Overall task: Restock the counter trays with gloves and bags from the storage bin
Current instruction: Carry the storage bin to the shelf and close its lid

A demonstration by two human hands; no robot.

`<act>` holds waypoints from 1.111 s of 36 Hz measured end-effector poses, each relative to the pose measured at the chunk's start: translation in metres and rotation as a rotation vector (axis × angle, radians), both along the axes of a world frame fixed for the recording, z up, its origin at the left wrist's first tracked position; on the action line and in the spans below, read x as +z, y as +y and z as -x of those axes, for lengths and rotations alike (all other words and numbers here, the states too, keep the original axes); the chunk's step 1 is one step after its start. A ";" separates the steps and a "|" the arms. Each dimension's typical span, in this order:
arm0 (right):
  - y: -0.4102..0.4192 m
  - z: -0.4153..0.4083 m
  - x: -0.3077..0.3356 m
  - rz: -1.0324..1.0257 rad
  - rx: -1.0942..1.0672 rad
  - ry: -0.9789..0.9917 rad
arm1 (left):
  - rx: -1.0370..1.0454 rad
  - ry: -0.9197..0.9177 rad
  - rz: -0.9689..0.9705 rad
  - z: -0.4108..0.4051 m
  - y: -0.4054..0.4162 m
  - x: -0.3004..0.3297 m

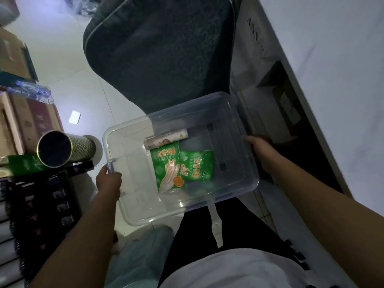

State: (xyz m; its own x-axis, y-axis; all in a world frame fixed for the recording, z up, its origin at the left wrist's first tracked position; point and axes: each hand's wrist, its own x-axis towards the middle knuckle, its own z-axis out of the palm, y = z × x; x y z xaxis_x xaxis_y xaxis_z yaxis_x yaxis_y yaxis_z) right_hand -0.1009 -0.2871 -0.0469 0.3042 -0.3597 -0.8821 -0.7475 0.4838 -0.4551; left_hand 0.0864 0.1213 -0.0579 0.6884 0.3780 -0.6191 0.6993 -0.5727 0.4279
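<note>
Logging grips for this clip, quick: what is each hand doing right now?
Left hand: grips the clear storage bin by its left rim.
Right hand: grips the bin's right rim.

Colours in your clear bin (247, 140)
You see two green glove packets (169, 167) with orange-white print and one white roll (166, 139).

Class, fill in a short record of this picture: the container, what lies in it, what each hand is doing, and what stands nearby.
container: clear plastic bin, held above the floor
contents: two green glove packets, one overlapping the other; a white roll behind them
left hand: grip on the bin's left rim
right hand: grip on the bin's right rim
nearby: dark tube lying at left
</note>
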 end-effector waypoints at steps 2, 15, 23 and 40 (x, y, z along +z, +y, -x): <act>0.003 -0.004 -0.002 -0.095 -0.063 -0.042 | 0.012 0.081 0.021 0.002 0.016 -0.003; 0.033 0.031 0.010 -0.116 -0.270 -0.077 | -0.063 0.123 0.087 0.004 0.030 0.023; 0.087 0.110 0.051 -0.094 -0.533 -0.109 | -0.319 0.165 0.196 0.003 0.023 0.043; 0.276 0.349 0.147 0.134 -1.040 0.056 | -1.192 0.236 0.194 0.090 -0.085 0.085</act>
